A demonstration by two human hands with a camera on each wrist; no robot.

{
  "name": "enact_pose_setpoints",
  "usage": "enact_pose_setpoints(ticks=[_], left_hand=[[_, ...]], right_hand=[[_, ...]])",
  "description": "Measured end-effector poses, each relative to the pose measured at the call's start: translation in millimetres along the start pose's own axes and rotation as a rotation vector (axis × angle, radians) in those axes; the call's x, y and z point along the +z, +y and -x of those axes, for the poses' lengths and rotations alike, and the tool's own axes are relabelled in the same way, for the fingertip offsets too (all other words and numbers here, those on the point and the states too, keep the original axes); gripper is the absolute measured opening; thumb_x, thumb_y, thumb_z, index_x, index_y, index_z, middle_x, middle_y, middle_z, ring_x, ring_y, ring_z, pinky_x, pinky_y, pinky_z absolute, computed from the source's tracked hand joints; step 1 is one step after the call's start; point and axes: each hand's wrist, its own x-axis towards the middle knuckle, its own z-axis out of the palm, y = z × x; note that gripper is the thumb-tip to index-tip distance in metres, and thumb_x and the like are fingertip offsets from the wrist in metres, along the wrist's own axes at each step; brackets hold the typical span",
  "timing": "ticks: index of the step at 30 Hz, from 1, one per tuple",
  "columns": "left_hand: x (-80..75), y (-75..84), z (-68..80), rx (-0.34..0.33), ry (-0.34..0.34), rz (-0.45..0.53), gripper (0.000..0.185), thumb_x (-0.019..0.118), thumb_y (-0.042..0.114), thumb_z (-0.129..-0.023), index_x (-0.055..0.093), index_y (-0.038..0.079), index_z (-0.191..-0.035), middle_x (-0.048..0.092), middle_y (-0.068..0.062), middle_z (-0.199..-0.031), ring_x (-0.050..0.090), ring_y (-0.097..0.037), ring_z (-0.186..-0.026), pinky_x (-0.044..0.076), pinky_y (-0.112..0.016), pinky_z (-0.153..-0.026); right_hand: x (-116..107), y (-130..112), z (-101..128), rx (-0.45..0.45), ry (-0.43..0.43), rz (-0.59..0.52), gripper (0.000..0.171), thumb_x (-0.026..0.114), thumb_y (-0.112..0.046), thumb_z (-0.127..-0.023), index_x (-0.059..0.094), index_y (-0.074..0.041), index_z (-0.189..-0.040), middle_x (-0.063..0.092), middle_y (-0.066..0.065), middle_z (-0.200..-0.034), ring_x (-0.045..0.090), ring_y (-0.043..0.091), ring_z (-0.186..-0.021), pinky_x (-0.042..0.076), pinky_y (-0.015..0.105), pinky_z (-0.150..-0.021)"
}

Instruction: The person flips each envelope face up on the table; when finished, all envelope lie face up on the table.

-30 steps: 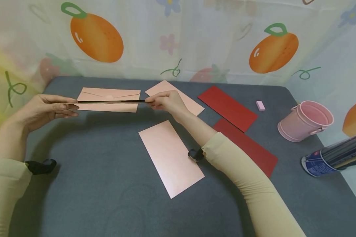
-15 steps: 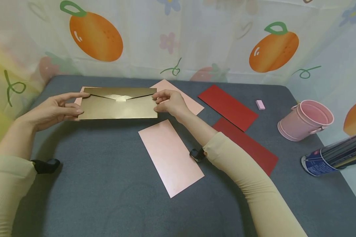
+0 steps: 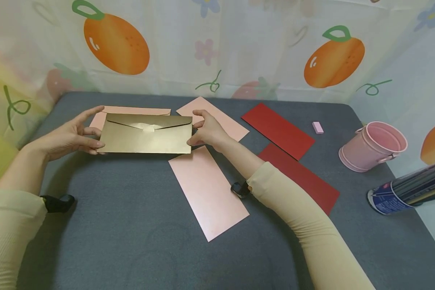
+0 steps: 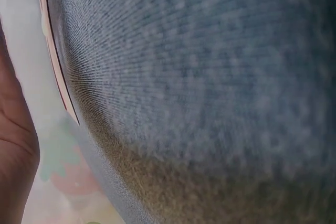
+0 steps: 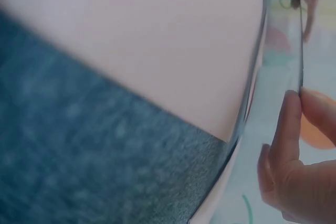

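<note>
A gold envelope, flap side up, is held level between both hands above the table in the head view. At its lower left corner my left hand pinches it with the thumb on top, the index finger stretched out past the edge. My right hand pinches the right end; in the right wrist view its thumb and finger meet on the envelope's thin edge. Behind the gold envelope lies a pink envelope, partly covered by it. Another pink envelope lies just in front of the right hand.
A third pink envelope lies behind the right hand. Two red envelopes lie to the right, one partly under the right forearm. Further right are a small pink block, a pink bucket and a blue-labelled holder of pencils.
The gold envelope has turned from edge-on to showing its flap face, then moved slightly toward me. The left index finger has lifted off its top surface.
</note>
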Motion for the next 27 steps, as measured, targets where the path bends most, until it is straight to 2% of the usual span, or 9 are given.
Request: enact_pose_setpoints(ticks=[2,4,7,10,14,20,23,27], left_hand=[[0.2,1.0,0.6,-0.029,-0.010,-0.075,0.100,0.055,-0.010,-0.094,-0.003,0.038,-0.158,0.059,0.009,-0.092,0.072,-0.016,-0.078,0.060,-0.035,-0.070],[0.4,1.3,1.5,-0.060,-0.010,-0.116,0.098,0.057,-0.007,-0.094,-0.003,0.036,-0.159,0.060,0.011,-0.090,0.071,-0.012,-0.079,0.060,-0.035,-0.072],[-0.2,0.3,2.9,-0.104,0.025,-0.150,0.086,0.057,0.000,-0.097,0.008,0.033,-0.158,0.064,0.013,-0.092,0.067,-0.007,-0.080,0.060,-0.032,-0.073],[-2.1,-0.8,4.5,-0.152,0.090,-0.177,0.068,0.056,0.008,-0.099,0.023,0.035,-0.152,0.066,0.016,-0.093,0.064,-0.001,-0.081,0.058,-0.028,-0.072],[-6.2,-1.5,5.1,-0.211,0.158,-0.202,0.045,0.056,0.017,-0.101,0.038,0.038,-0.136,0.067,0.021,-0.094,0.063,0.001,-0.083,0.057,-0.024,-0.073],[-12.8,-3.3,4.6,-0.297,0.210,-0.216,0.020,0.059,0.031,-0.099,0.050,0.039,-0.115,0.061,0.029,-0.094,0.061,0.005,-0.088,0.056,-0.019,-0.078],[-15.2,-4.6,6.1,-0.322,0.215,-0.242,0.018,0.060,0.034,-0.099,0.051,0.035,-0.115,0.060,0.032,-0.093,0.061,0.009,-0.089,0.055,-0.017,-0.079],[-17.9,-7.2,9.1,-0.338,0.197,-0.287,0.033,0.060,0.033,-0.099,0.049,0.016,-0.126,0.059,0.033,-0.092,0.061,0.012,-0.089,0.055,-0.017,-0.081]], right_hand=[[1,0,1,0.001,-0.031,0.009,0.099,0.072,0.019,-0.071,0.030,-0.015,-0.154,0.048,0.022,-0.134,0.060,0.017,-0.067,0.062,0.031,-0.071],[3,0,2,-0.005,-0.065,0.015,0.097,0.071,0.020,-0.071,0.032,-0.014,-0.153,0.051,0.021,-0.132,0.062,0.017,-0.066,0.062,0.037,-0.074],[8,0,4,-0.014,-0.110,0.016,0.093,0.070,0.021,-0.072,0.035,-0.013,-0.151,0.059,0.018,-0.120,0.065,0.017,-0.063,0.061,0.048,-0.080],[15,-2,6,-0.025,-0.140,0.020,0.089,0.070,0.021,-0.073,0.038,-0.011,-0.149,0.060,0.014,-0.107,0.067,0.018,-0.062,0.059,0.053,-0.083],[24,-5,7,-0.041,-0.166,0.046,0.084,0.070,0.018,-0.076,0.037,-0.009,-0.149,0.059,0.010,-0.096,0.068,0.018,-0.063,0.062,0.046,-0.079],[36,-9,5,-0.030,-0.189,0.086,0.074,0.068,0.010,-0.084,0.037,-0.010,-0.149,0.054,0.004,-0.090,0.066,0.014,-0.065,0.063,0.034,-0.072],[43,-11,4,-0.023,-0.188,0.100,0.072,0.069,0.008,-0.085,0.039,-0.011,-0.148,0.052,0.003,-0.087,0.065,0.013,-0.063,0.063,0.032,-0.070],[53,-12,3,-0.035,-0.174,0.119,0.065,0.068,0.008,-0.085,0.045,-0.009,-0.143,0.054,0.004,-0.081,0.064,0.014,-0.058,0.062,0.031,-0.067]])
